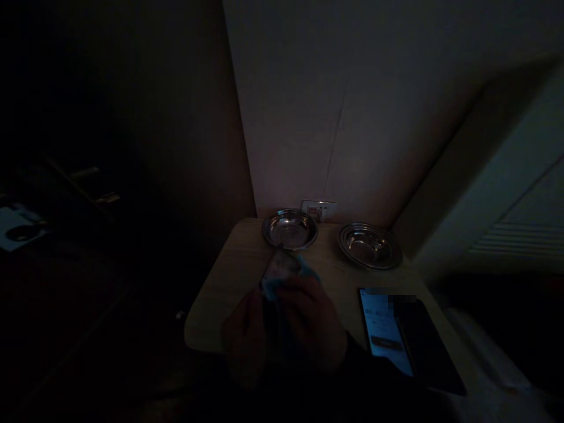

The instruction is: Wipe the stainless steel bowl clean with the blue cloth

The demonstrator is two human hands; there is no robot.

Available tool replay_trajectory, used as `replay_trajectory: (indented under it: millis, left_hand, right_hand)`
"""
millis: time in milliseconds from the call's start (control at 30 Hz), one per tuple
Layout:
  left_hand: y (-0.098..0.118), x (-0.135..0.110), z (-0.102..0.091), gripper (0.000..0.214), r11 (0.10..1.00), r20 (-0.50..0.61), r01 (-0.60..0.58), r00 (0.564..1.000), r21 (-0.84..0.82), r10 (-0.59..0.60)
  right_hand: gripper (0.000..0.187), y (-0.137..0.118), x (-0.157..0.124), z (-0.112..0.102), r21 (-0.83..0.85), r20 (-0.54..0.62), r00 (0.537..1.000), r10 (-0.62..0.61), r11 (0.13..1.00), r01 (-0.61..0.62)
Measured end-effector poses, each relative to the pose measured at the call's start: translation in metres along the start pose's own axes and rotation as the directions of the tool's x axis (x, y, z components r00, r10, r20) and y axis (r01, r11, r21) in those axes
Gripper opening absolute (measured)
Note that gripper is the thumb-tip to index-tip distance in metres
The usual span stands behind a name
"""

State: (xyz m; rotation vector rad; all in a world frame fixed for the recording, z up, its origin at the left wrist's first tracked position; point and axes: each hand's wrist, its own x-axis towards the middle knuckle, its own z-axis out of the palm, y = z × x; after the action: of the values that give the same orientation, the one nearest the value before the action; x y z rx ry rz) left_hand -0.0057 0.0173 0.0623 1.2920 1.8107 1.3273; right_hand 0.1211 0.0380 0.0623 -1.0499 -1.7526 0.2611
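Note:
The room is very dark. Both my hands are raised together over the near edge of a small wooden table (pixel 229 276). My left hand (pixel 244 338) is closed on a small shiny metal object (pixel 278 265), possibly a little bowl or plate seen edge-on. My right hand (pixel 315 326) is closed on a light blue cloth (pixel 288 282) pressed against that object. Behind them, two empty steel bowls stand on the table: one (pixel 289 229) at the back middle, another (pixel 369 245) at the back right.
A phone (pixel 385 335) with a lit screen lies at the table's right, beside a dark flat object (pixel 429 346). A wall socket (pixel 318 209) sits just behind the bowls. Pale walls rise behind; dark floor lies to the left.

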Motion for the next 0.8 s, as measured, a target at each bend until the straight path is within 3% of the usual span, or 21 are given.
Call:
replay_trajectory:
  millis: [133,267,433,600,700,800]
  left_hand:
    - [0.0,-0.001,0.001,0.042,1.0,-0.019,-0.02,1.0,-0.011,0.02]
    - [-0.002,0.001,0.001,0.041,0.999,0.007,-0.021,1.0,-0.025,0.021]
    - [-0.003,0.001,-0.001,0.042,1.0,-0.018,0.022,1.0,-0.02,-0.023]
    - [-0.006,-0.002,-0.002,0.043,0.998,0.027,0.036,0.999,-0.048,-0.035]
    - [-0.015,-0.003,0.001,0.039,0.996,0.004,0.06,0.998,-0.063,-0.06]
    - [-0.028,-0.004,0.001,0.032,0.994,-0.084,0.081,0.993,-0.076,-0.087]
  right_hand:
    - [0.016,-0.005,-0.001,0.0,-0.043,-0.065,0.997,0.032,0.998,-0.035]
    - [0.017,-0.004,0.001,0.0,-0.011,0.026,0.999,-0.048,0.999,0.048]
    - [0.014,0.021,0.016,-0.008,0.041,-0.063,0.983,0.17,0.985,-0.167]
    - [0.017,0.036,0.007,-0.021,0.279,-0.081,0.871,0.485,0.849,-0.448]
    - [0.016,0.033,-0.005,-0.025,0.299,-0.1,0.856,0.508,0.836,-0.461]
    - [0.014,0.025,-0.011,-0.026,0.288,-0.109,0.89,0.443,0.871,-0.398]
